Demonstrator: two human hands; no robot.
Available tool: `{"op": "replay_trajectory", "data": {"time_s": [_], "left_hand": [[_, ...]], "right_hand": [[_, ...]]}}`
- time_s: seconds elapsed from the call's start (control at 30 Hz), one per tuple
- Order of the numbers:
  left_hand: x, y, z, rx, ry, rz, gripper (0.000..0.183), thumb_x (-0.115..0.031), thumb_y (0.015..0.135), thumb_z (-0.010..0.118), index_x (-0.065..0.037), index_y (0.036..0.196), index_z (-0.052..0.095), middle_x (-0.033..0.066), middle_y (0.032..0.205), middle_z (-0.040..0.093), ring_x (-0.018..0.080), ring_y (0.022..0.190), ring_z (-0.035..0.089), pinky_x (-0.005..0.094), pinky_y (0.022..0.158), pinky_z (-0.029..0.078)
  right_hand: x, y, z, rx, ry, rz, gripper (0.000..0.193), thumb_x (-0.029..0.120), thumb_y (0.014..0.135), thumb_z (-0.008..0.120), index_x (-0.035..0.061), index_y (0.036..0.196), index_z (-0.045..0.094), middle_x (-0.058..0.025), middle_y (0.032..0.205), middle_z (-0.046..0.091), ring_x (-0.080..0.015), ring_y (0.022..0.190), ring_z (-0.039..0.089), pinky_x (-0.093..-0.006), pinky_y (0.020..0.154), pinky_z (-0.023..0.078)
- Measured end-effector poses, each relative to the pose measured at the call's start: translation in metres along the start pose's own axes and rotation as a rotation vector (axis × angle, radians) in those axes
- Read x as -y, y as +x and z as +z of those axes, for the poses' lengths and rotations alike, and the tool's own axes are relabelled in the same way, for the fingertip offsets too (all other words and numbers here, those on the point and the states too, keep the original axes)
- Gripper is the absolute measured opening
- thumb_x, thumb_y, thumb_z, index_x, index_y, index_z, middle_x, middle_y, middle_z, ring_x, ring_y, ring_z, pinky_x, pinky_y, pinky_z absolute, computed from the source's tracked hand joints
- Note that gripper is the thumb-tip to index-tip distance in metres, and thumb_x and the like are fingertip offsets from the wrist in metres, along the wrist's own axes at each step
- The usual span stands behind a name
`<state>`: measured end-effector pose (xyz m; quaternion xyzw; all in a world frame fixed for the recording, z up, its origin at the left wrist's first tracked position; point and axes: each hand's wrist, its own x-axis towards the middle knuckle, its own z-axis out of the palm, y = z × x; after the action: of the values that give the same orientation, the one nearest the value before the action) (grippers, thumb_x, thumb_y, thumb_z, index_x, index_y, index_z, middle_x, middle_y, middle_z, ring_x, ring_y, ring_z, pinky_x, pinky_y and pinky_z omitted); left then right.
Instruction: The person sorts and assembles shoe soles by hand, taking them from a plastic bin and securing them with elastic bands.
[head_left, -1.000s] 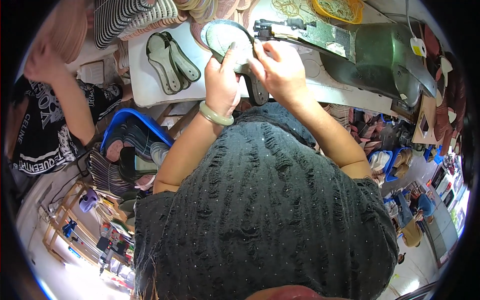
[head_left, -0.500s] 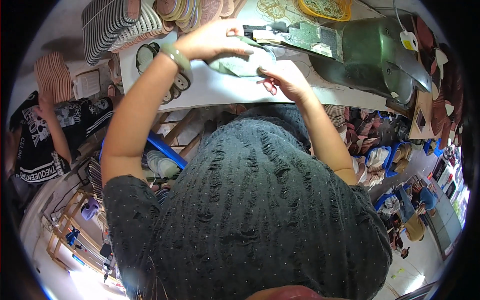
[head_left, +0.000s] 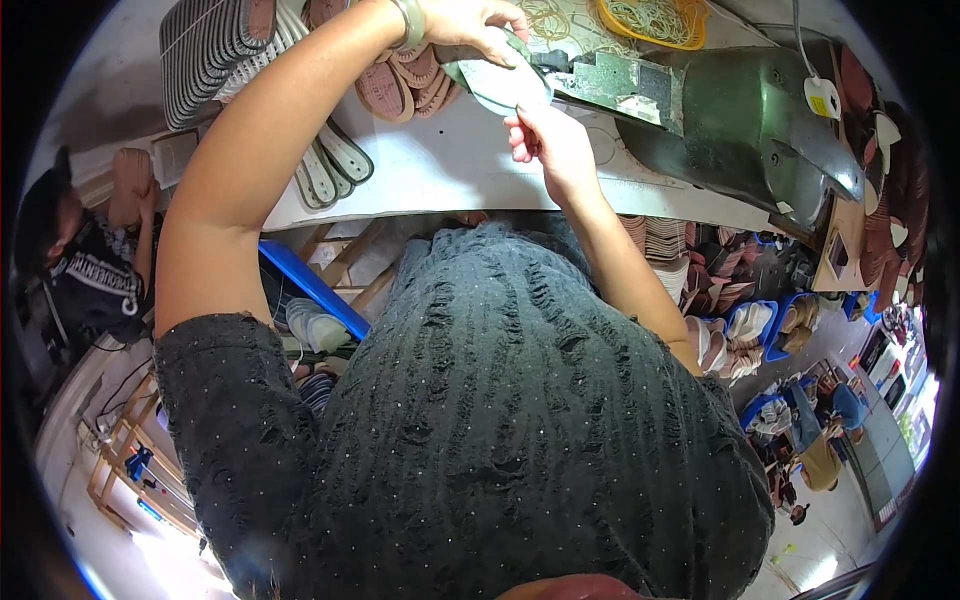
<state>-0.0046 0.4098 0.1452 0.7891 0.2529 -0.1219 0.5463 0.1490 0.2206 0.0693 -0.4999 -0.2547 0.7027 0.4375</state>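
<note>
Both my hands hold a pale green and white fabric piece with a darker green edge [head_left: 503, 88], shaped like a shoe upper. It lies at the working end of a dark green sewing machine [head_left: 735, 110]. My left hand [head_left: 475, 25], bracelet at the wrist, grips its far upper side with bent fingers. My right hand [head_left: 552, 145] pinches its near lower edge between thumb and forefinger. The machine's needle area is hard to make out behind the piece. Left of the piece, several pinkish soles [head_left: 385, 92] lie on the white table [head_left: 440, 180].
Black-rimmed soles [head_left: 338, 160] rest at the table's near left, with stacked striped soles [head_left: 215, 60] behind. A yellow basket [head_left: 655, 20] of thin bands stands at the back. A co-worker [head_left: 100, 260] sits at far left. Blue crates [head_left: 785, 325] with shoe parts stand at right.
Both hands and the fabric piece have moved farther away, close against the machine's end. My right hand has shifted slightly left. The co-worker at left now holds pinkish soles upright.
</note>
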Motion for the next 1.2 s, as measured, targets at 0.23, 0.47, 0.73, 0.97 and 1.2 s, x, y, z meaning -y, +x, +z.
{"op": "replay_trajectory", "data": {"time_s": [0.23,0.47,0.73,0.97,1.2], "left_hand": [[0.003,-0.017,-0.001,-0.058,0.005,0.082,0.041,-0.028,0.087,0.060,-0.011,0.124,0.057,0.0086,0.121,0.060,0.0202,0.111,0.054,0.0320,0.098,0.040],[-0.006,-0.036,0.033,-0.257,-0.272,-0.021,0.044,-0.021,0.089,0.057,-0.006,0.130,0.050,0.0132,0.120,0.059,0.0168,0.108,0.055,0.0300,0.092,0.044],[0.028,-0.022,0.101,-0.749,-0.091,-0.106,0.044,-0.034,0.087,0.061,-0.004,0.120,0.055,0.0115,0.105,0.064,0.0191,0.097,0.061,0.0309,0.087,0.047],[0.015,-0.017,0.122,-0.928,-0.126,-0.223,0.060,-0.043,0.083,0.063,0.000,0.123,0.053,0.0187,0.112,0.063,0.0255,0.103,0.061,0.0334,0.088,0.046],[-0.008,-0.019,0.109,-1.029,-0.186,-0.292,0.053,-0.030,0.084,0.061,-0.001,0.127,0.048,0.0177,0.115,0.061,0.0222,0.103,0.059,0.0317,0.088,0.046]], "right_hand": [[0.018,0.014,0.010,-0.051,-0.102,-0.072,0.027,0.023,0.092,0.055,-0.0015,0.087,0.065,-0.0052,0.068,0.065,-0.0074,0.051,0.054,-0.0204,0.049,0.039],[0.023,0.016,0.007,-0.050,-0.121,-0.079,0.032,0.026,0.093,0.052,-0.0023,0.087,0.065,-0.0072,0.070,0.066,-0.0080,0.051,0.054,-0.0205,0.049,0.039],[-0.002,0.001,0.005,-0.024,-0.152,-0.161,0.034,0.028,0.092,0.052,-0.0029,0.094,0.067,-0.0099,0.084,0.070,-0.0147,0.070,0.065,-0.0268,0.066,0.050],[-0.055,-0.004,0.017,0.018,-0.298,-0.121,0.031,0.027,0.086,0.065,-0.0025,0.097,0.065,-0.0037,0.080,0.064,-0.0089,0.072,0.054,-0.0255,0.066,0.045],[-0.038,-0.003,0.009,-0.063,-0.200,-0.126,0.021,0.021,0.088,0.063,0.0004,0.089,0.064,0.0008,0.076,0.060,-0.0064,0.069,0.050,-0.0229,0.065,0.043]]}}
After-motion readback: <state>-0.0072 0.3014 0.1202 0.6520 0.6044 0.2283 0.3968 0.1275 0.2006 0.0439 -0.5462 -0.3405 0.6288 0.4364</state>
